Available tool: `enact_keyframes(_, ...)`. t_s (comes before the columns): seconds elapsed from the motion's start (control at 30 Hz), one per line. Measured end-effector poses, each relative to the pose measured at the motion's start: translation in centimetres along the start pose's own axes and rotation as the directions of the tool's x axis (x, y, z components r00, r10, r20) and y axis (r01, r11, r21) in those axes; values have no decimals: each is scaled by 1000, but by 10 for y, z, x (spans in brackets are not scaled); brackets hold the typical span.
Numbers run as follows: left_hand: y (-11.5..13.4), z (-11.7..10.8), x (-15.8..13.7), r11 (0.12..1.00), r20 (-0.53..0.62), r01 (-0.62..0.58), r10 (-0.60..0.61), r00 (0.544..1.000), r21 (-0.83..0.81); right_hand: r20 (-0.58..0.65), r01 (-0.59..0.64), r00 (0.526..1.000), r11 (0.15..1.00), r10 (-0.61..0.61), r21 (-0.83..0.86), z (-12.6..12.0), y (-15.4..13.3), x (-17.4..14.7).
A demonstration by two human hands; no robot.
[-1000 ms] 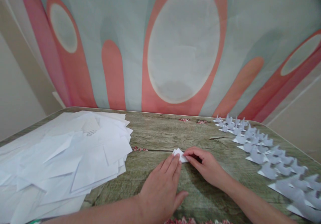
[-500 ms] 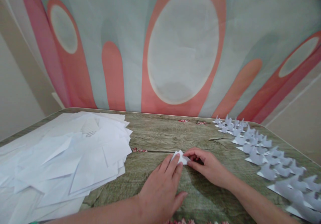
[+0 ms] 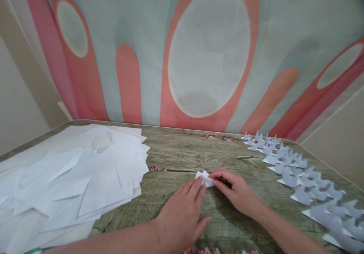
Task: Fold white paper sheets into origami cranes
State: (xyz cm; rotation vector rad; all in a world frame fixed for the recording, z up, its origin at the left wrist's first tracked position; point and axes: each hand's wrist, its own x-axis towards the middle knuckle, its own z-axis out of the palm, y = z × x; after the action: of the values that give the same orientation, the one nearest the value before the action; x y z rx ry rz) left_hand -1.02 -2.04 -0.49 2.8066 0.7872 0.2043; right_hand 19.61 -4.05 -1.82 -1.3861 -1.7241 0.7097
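A small piece of folded white paper [image 3: 208, 182] lies on the wood-grain tabletop between my two hands. Stretched out nearly flat, my left hand [image 3: 184, 204] presses the paper's left side with its fingertips, thumb held apart. My right hand [image 3: 234, 189] pinches the paper's right edge between thumb and fingers. Pointed corners of the paper stick up past my left fingertips. Part of the paper is hidden under the fingers of both hands.
A large heap of loose white paper sheets [image 3: 108, 170] covers the table's left side. Several folded paper figures [image 3: 301, 195] stand in rows along the right side. A patterned wall covering [image 3: 150, 76] rises behind the table's far edge [image 3: 176, 128].
My right fingers have shifted slightly and the paper's right side looks folded further in toward my left fingertips. My left hand stays pressed in nearly the same place.
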Motion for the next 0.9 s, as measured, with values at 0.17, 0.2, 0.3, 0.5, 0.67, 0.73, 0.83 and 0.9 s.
enact_keyframes(0.17,-2,-6,2,996,1,-25,25,1000,-82,-2,47,999,999,-47,-26,-2,-3,-1)
enact_keyframes(0.2,-3,-7,2,994,-12,-30,29,1000,-107,0,47,999,998,-47,-31,-2,-3,0)
enact_keyframes(0.3,-7,-8,5,987,-39,-17,11,999,-161,11,41,999,998,-41,-50,-1,-1,1)
enact_keyframes(0.5,-9,-5,7,990,-67,-38,29,997,-138,36,19,999,996,-16,-87,4,0,5)
enact_keyframes(0.67,-8,-5,7,996,-85,-39,32,996,-80,25,7,1000,997,-5,-83,4,3,7)
enact_keyframes(0.73,-8,-5,7,998,-95,-36,31,995,-56,25,-2,1000,997,4,-81,4,3,8)
enact_keyframes(0.83,-8,-3,8,999,-102,-39,38,994,-13,31,-17,999,997,20,-80,3,3,8)
enact_keyframes(0.9,-7,-2,8,999,-109,-41,43,993,19,29,-23,999,996,26,-81,3,3,9)
